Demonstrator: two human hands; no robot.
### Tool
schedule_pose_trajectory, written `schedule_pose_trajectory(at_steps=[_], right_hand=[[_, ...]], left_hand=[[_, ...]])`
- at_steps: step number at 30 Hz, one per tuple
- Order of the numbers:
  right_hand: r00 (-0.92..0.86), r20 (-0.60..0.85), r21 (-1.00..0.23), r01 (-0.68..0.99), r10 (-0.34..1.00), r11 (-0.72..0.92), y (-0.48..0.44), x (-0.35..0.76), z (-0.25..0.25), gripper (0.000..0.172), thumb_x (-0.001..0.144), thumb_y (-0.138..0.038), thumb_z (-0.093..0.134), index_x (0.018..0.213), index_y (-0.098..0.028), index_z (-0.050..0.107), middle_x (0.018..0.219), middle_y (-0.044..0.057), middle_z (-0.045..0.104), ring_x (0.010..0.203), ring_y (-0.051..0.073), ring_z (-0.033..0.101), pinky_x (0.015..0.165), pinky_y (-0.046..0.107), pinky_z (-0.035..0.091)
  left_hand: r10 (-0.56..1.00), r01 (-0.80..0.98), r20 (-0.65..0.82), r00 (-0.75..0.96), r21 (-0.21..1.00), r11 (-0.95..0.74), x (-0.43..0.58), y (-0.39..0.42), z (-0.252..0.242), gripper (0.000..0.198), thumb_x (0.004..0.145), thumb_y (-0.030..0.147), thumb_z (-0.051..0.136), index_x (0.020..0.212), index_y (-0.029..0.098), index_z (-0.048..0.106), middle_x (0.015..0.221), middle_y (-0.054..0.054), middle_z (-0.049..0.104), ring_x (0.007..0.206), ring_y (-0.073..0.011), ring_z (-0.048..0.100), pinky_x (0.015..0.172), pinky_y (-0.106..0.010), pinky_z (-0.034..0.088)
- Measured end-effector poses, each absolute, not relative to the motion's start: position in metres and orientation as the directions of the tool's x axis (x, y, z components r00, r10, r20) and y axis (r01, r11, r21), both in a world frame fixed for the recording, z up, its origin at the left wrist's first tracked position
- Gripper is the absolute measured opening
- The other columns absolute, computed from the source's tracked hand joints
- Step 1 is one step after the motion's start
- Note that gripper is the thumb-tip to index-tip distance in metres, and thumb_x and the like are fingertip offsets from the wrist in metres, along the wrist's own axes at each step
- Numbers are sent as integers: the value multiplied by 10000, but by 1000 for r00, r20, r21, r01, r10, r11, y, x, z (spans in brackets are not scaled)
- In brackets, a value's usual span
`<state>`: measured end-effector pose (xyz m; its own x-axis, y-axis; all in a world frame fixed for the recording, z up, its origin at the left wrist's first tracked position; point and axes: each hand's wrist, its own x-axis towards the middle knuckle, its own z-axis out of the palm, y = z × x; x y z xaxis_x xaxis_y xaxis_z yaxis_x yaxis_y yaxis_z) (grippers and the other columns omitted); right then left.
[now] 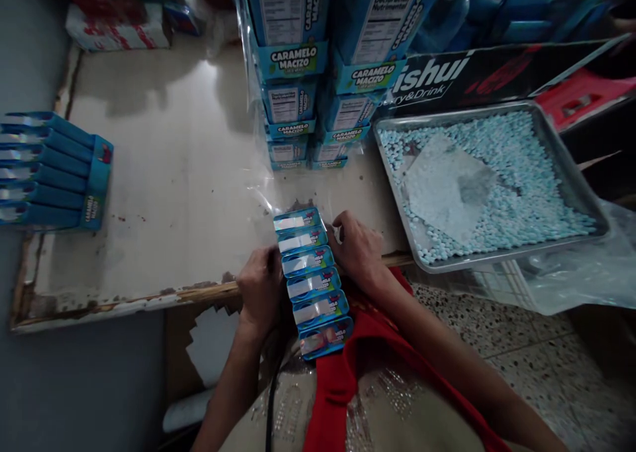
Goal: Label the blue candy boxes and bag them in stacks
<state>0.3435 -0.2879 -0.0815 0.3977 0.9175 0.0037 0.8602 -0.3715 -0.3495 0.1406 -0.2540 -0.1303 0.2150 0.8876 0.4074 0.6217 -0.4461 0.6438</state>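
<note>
We see both hands at the near edge of the desk (173, 134), one on each side of a row of six small blue packs (312, 263). The row runs from the desk edge down toward the person's front; labels face up, partly washed out by glare. Left hand (258, 281): curled, knuckles up, against the row's left side. Right hand (358, 243): fingers bent, by the row's upper right side. Fingertips mostly hidden on both, so we can't tell whether either grips.

Beyond the row: stacked blue boxes (291, 101) marked CARAMELO MACIZO, clear plastic around them. Far left: a similar filled display box (94, 180), lying on its side. Right: metal tray (497, 254) of pale blue pieces (531, 167), a whitish sheet (444, 190) on top. Red cloth (330, 402) hangs on the person's front.
</note>
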Motion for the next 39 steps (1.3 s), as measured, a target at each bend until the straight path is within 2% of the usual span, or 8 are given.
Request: schedule_pose_trajectory(at_steps=[6, 13, 17, 22, 26, 29, 34, 39], right_hand=[[378, -150, -259, 877, 914, -405, -299, 338, -69, 193, 1001, -325, 508, 987, -186, 641, 954, 93, 764, 741, 197, 623, 637, 318, 171], [337, -297, -132, 912, 894, -388, -298, 333, -48, 311, 1082, -261, 408, 1056, -180, 708, 1080, 114, 749, 766, 188, 621, 628, 329, 180], [158, -284, -204, 954, 946, -221, -316, 334, -45, 295, 1053, -181, 416, 1051, -177, 711, 1033, 99, 731, 763, 175, 611, 623, 316, 212], [26, -176, -241, 968, 984, -69, -352, 346, -58, 266, 1004, -215, 465, 918, -187, 715, 884, 75, 722, 643, 153, 549, 593, 323, 165], [-114, -59, -294, 952, 992, 92, -380, 360, -73, 204, 924, -163, 504, 828, -186, 682, 804, 49, 694, 625, 131, 522, 593, 303, 181], [-213, -72, -351, 920, 974, 175, -400, 372, -78, 211, 936, -165, 525, 764, -187, 645, 721, 19, 633, 597, 116, 483, 591, 296, 188], [-312, -67, -494, 836, 948, 240, -434, 390, -78, 310, 1032, -231, 499, 759, -199, 641, 698, -4, 619, 611, 111, 529, 584, 283, 217], [-355, 30, -556, 771, 935, 310, -456, 398, -83, 426, 1094, -384, 465, 739, -213, 627, 662, -11, 617, 586, 112, 546, 563, 272, 269]], left_hand=[[929, 633, 322, 185, 684, -363, 138, -252, -130, 133, 962, 279, 651, 884, 179, 690, 800, -41, 748, 707, -170, 696, 654, -254, 458], [901, 578, 350, 257, 691, -433, 135, -248, -131, 135, 958, 232, 593, 873, 190, 690, 832, -50, 738, 747, -175, 677, 681, -262, 473], [854, 490, 374, 362, 703, -516, 126, -252, -122, 117, 899, 157, 587, 827, 201, 669, 799, -28, 716, 732, -155, 660, 683, -238, 476], [788, 475, 253, 562, 681, -557, 113, -270, -113, 183, 894, 157, 563, 726, 212, 611, 770, -32, 681, 706, -158, 636, 663, -240, 476], [754, 420, 242, 611, 708, -568, 110, -293, -110, 172, 922, 187, 581, 761, 217, 633, 854, -53, 725, 802, -175, 686, 750, -254, 533], [741, 385, 213, 637, 745, -545, 109, -315, -108, 175, 931, 170, 581, 770, 212, 635, 817, -31, 697, 743, -146, 661, 688, -223, 508], [782, 411, 128, 610, 793, -450, 103, -360, -101, 220, 926, 162, 595, 709, 192, 583, 686, 17, 594, 605, -103, 545, 581, -198, 408], [852, 380, -49, 521, 907, -181, 99, -391, -95, 235, 917, 200, 618, 691, 188, 551, 657, 28, 569, 610, -97, 526, 576, -185, 407]])
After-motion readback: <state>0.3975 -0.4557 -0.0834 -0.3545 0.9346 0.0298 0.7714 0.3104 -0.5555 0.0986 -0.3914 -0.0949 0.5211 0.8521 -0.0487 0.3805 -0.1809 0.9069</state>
